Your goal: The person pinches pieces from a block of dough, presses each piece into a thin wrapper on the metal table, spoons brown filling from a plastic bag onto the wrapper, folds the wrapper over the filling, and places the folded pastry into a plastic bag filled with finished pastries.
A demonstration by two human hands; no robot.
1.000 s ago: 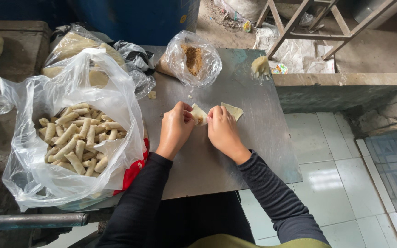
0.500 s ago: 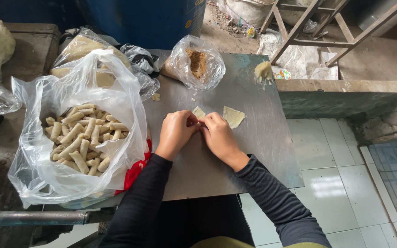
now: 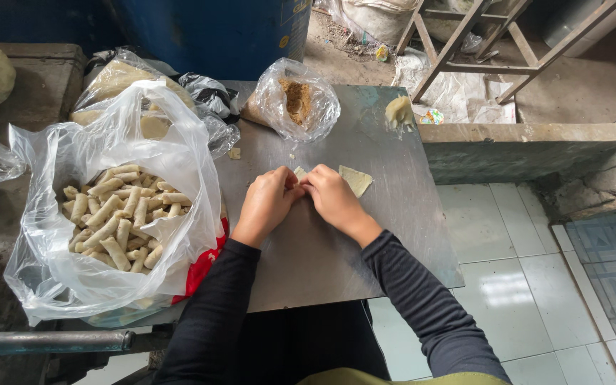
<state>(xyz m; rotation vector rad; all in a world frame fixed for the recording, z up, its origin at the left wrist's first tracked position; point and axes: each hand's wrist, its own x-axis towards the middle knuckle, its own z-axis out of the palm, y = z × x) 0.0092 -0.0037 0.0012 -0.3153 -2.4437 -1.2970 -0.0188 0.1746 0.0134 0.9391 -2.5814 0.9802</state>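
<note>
My left hand [image 3: 265, 203] and my right hand [image 3: 333, 199] meet fingertip to fingertip on a pale wrapper [image 3: 356, 180] that lies on the metal table [image 3: 322, 264]. Both hands pinch and fold the wrapper; only its right corner and a small tip between the fingers show. What lies inside the fold is hidden. To the left stands an open clear plastic bag [image 3: 58, 178] holding several small rolled pastries [image 3: 115, 221].
A clear bag of brown filling [image 3: 297, 100] sits at the table's far edge. A lump of pale dough [image 3: 398, 112] lies at the far right corner. More bagged wrappers [image 3: 119, 78] are at the back left. Tiled floor [image 3: 522, 271] lies to the right.
My hands have drawn together from slightly apart, closing over the wrapper. The view has shifted a little; the bags have not moved.
</note>
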